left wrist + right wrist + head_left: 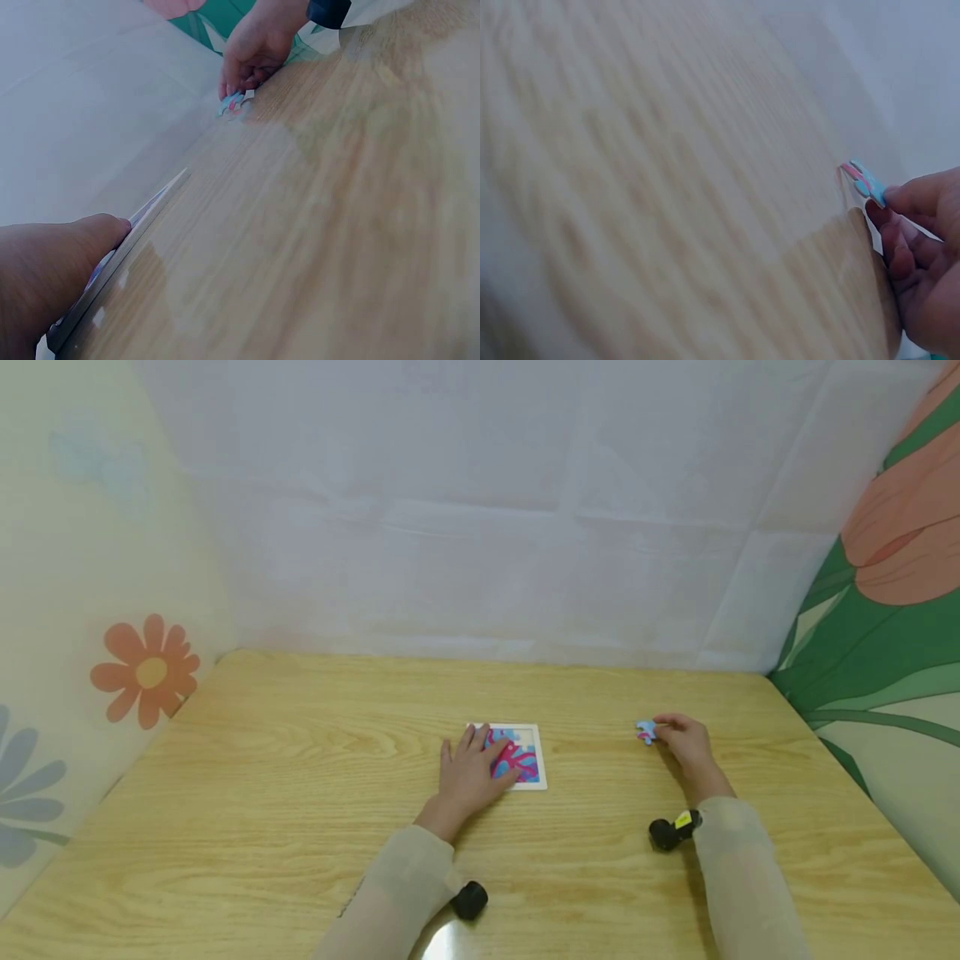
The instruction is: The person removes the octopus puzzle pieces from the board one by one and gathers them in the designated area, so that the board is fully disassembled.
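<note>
A square jigsaw puzzle [530, 768] in a white frame lies on the table, with a pink figure on blue and purple. Its upper right corner shows pale bare backing. My left hand [471, 775] rests over the puzzle's left side with fingers spread, covering part of the picture. To the right, my right hand [686, 745] pinches a loose puzzle piece [645, 732], light blue with a pink stripe, between thumb and fingers. In the right wrist view the puzzle piece [864, 180] is held tilted, close to the tabletop.
The wooden table [300, 760] meets a white cloth backdrop [480, 527] at its far edge. Flower-printed panels stand on both sides, with an orange flower [146, 672] at left. Black wrist cameras [470, 901] sit by both sleeves, near the tabletop.
</note>
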`<state>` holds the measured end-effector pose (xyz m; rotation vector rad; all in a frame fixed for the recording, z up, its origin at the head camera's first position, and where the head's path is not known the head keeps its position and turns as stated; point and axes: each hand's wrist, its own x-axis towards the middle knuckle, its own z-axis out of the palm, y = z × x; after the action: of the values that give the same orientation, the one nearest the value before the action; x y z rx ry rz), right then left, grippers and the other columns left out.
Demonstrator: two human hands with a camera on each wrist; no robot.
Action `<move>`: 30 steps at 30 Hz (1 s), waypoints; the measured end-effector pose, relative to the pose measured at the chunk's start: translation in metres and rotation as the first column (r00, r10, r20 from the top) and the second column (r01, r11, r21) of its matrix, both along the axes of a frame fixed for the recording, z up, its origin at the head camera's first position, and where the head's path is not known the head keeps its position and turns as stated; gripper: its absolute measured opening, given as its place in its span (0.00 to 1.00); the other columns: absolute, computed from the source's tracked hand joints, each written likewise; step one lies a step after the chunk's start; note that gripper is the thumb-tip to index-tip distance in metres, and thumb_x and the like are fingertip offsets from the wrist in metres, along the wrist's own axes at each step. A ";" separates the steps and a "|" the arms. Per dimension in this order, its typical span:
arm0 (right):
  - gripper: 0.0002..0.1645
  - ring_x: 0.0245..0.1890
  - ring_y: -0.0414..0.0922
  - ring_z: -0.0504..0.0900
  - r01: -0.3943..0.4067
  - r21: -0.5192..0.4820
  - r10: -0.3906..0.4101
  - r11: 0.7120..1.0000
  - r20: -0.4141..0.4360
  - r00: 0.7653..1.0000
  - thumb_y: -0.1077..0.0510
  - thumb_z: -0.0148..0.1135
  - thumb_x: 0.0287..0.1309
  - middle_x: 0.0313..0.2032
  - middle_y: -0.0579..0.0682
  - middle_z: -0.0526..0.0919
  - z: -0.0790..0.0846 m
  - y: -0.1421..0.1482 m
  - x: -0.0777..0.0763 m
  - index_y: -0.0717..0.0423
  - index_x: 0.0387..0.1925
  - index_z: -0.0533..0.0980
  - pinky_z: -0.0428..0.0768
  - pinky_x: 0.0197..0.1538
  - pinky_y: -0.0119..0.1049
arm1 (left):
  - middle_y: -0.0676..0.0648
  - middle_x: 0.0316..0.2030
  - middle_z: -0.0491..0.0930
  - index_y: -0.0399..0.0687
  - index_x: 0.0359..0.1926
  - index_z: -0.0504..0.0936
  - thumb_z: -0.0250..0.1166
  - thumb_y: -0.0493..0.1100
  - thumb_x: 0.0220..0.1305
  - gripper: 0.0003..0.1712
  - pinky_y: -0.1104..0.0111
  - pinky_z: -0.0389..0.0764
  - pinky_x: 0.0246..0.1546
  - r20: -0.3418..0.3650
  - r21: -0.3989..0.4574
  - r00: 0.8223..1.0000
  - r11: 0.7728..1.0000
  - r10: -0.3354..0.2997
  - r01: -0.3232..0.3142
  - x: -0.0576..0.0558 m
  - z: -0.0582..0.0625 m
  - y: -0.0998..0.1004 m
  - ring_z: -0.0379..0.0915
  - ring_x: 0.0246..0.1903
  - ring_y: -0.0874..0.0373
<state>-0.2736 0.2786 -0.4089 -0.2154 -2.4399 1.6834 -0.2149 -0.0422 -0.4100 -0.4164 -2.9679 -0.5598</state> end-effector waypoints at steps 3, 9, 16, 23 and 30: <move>0.17 0.21 0.30 0.69 0.003 -0.001 -0.003 1.000 -0.006 1.000 0.70 0.52 0.49 0.20 0.40 0.73 0.000 0.000 0.000 0.79 0.42 0.67 0.69 0.28 0.22 | 0.43 0.62 0.53 0.56 0.58 0.67 0.52 0.63 0.54 0.32 0.46 0.39 0.54 0.005 -0.003 1.000 1.000 -0.001 0.001 0.000 0.000 0.000 0.40 0.61 0.46; 0.17 0.22 0.30 0.69 0.018 0.016 -0.018 1.000 0.006 1.000 0.69 0.53 0.50 0.25 0.45 0.76 0.000 0.000 0.000 0.78 0.41 0.68 0.69 0.29 0.21 | 0.42 0.61 0.54 0.56 0.57 0.68 0.52 0.63 0.54 0.32 0.46 0.39 0.54 -0.003 -0.001 1.000 1.000 -0.008 0.008 0.000 -0.001 0.000 0.41 0.61 0.46; 0.16 0.24 0.31 0.68 0.052 0.068 -0.052 0.996 -0.012 0.999 0.68 0.54 0.49 0.27 0.50 0.76 -0.002 0.000 0.000 0.77 0.39 0.70 0.68 0.29 0.22 | 0.42 0.61 0.54 0.55 0.57 0.68 0.52 0.63 0.53 0.32 0.45 0.40 0.54 -0.006 -0.005 1.000 1.000 -0.009 0.009 0.000 -0.001 0.000 0.41 0.61 0.46; 0.16 0.27 0.33 0.68 0.087 0.092 -0.086 0.992 -0.007 0.996 0.67 0.55 0.48 0.29 0.49 0.76 -0.005 -0.001 -0.004 0.76 0.38 0.71 0.68 0.30 0.21 | 0.42 0.61 0.54 0.55 0.57 0.68 0.53 0.62 0.53 0.32 0.45 0.40 0.54 -0.004 0.000 1.000 1.000 -0.006 0.006 0.000 0.000 0.000 0.42 0.61 0.46; 0.15 0.23 0.32 0.68 0.090 0.068 -0.090 0.994 -0.006 0.996 0.67 0.55 0.47 0.22 0.41 0.74 -0.005 -0.001 -0.003 0.75 0.38 0.71 0.68 0.27 0.21 | 0.42 0.61 0.54 0.55 0.57 0.68 0.53 0.62 0.53 0.32 0.46 0.40 0.54 -0.007 -0.010 1.000 1.000 -0.002 0.002 -0.001 0.000 0.000 0.42 0.61 0.46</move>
<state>-0.2771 0.2780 -0.4139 -0.3095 -2.4423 1.5592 -0.2154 -0.0425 -0.4095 -0.4216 -2.9651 -0.5430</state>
